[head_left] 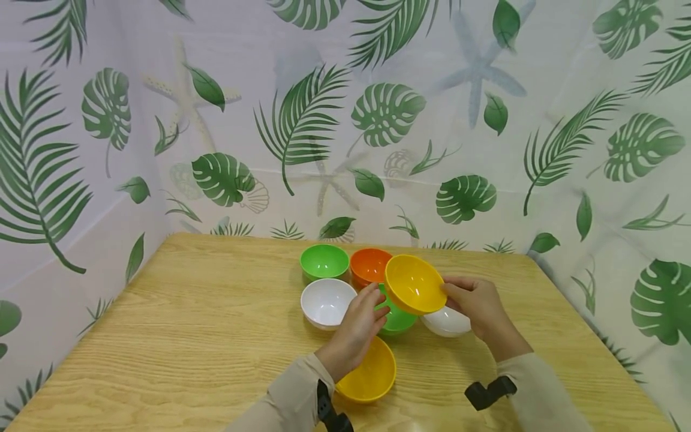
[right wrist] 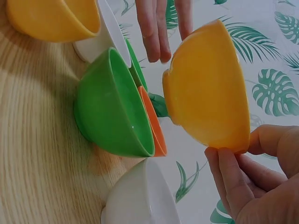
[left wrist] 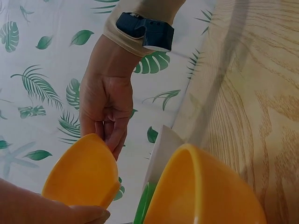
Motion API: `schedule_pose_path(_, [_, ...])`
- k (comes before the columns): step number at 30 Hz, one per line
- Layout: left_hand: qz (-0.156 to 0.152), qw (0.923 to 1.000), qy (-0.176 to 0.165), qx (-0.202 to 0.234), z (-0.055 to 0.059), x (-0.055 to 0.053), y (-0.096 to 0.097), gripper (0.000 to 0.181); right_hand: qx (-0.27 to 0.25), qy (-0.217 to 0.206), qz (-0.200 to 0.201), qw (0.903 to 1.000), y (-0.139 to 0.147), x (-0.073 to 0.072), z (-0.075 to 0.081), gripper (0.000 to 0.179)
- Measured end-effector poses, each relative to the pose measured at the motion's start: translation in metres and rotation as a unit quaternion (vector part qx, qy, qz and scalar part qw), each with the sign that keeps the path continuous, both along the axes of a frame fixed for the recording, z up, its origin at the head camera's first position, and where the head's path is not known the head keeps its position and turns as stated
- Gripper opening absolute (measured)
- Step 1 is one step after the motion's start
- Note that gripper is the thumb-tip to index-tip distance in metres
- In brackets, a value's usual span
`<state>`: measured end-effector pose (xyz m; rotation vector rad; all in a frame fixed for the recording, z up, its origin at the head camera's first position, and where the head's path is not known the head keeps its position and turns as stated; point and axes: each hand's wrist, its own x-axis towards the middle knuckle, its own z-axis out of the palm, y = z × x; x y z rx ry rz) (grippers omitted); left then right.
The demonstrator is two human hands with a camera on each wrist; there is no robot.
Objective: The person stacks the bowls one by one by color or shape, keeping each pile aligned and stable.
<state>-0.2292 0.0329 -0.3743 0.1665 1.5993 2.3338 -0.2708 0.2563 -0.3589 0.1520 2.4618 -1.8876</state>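
Note:
My right hand [head_left: 477, 303] pinches the rim of a yellow bowl [head_left: 414, 283], thumb on one side and fingers on the other. The bowl is held tilted above the table, overlapping a green bowl [head_left: 398, 318] and a white bowl [head_left: 447, 322] in the head view. My left hand [head_left: 358, 327] is raised at the held bowl's left, its fingers [right wrist: 148, 32] extended close to the bowl's base in the right wrist view. Under the left wrist, a second yellow bowl [head_left: 372, 375] stands on the table, partly hidden by that hand.
Behind the hands stand a second green bowl [head_left: 324, 261], an orange bowl [head_left: 369, 265] and another white bowl [head_left: 326, 305], grouped closely on the wooden table [head_left: 205, 336]. A leaf-patterned cloth [head_left: 324, 120] hangs along the table's back and sides.

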Motion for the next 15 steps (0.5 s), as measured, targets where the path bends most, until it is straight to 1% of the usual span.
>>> schedule_pose_path(7, [0.002, 1.0000, -0.005, -0.007, -0.0022, -0.0006, 0.0017, 0.057, -0.022, 0.002, 0.008, 0.9997, -0.0012, 0.0032, -0.0022, 0.042])
schedule_pose_path(10, [0.004, 0.9996, 0.000, -0.027, -0.0018, -0.0007, 0.0029, 0.058, -0.029, 0.005, 0.011, 0.9995, -0.0010, 0.0043, -0.0027, 0.042])
schedule_pose_path(15, [0.009, 0.9970, 0.016, -0.075, -0.0014, 0.0009, 0.0050, 0.061, -0.039, 0.003, 0.011, 0.9992, -0.0010, 0.0074, -0.0026, 0.044])
